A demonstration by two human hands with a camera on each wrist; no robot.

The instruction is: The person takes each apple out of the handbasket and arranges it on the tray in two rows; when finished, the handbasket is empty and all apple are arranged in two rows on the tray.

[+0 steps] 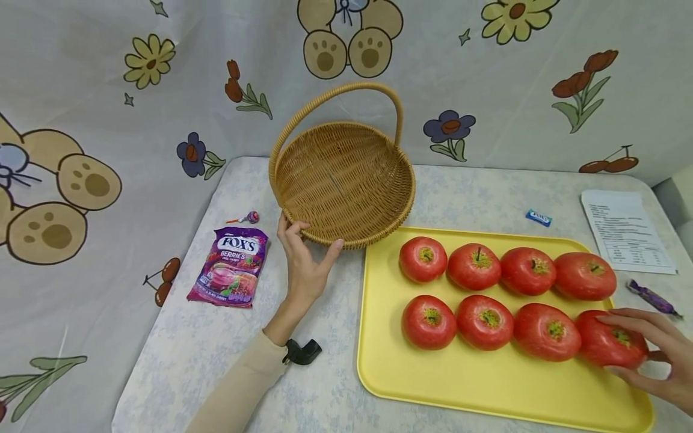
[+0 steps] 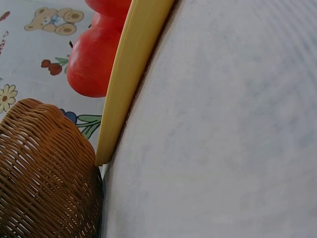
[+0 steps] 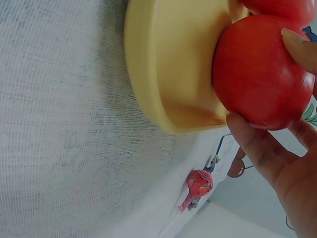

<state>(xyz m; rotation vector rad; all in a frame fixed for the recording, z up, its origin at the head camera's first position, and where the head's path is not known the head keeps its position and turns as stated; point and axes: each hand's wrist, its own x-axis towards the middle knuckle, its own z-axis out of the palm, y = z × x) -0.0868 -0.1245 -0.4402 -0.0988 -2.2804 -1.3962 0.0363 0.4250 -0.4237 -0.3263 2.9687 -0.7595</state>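
Observation:
A brown wicker basket (image 1: 341, 180) with a tall arched handle stands at the back of the table, its bowl bare inside. My left hand (image 1: 305, 270) grips its front left rim, fingers over the edge and thumb along the front. On the yellow tray (image 1: 460, 379), several red apples sit in two rows. At the right end of the front row, my right hand (image 1: 677, 364) holds an apple (image 1: 603, 343) between thumb and fingers. The right wrist view shows that apple (image 3: 262, 74) close to the tray's corner, with fingertips against its side.
Left of the basket lie a purple candy bag (image 1: 230, 267) and a lollipop (image 1: 249, 217). Beyond the tray are a small blue wrapped candy (image 1: 538, 218) and a printed sheet (image 1: 625, 231). A purple-wrapped candy (image 1: 654, 297) lies right of the tray. A patterned curtain (image 1: 346, 48) hangs behind.

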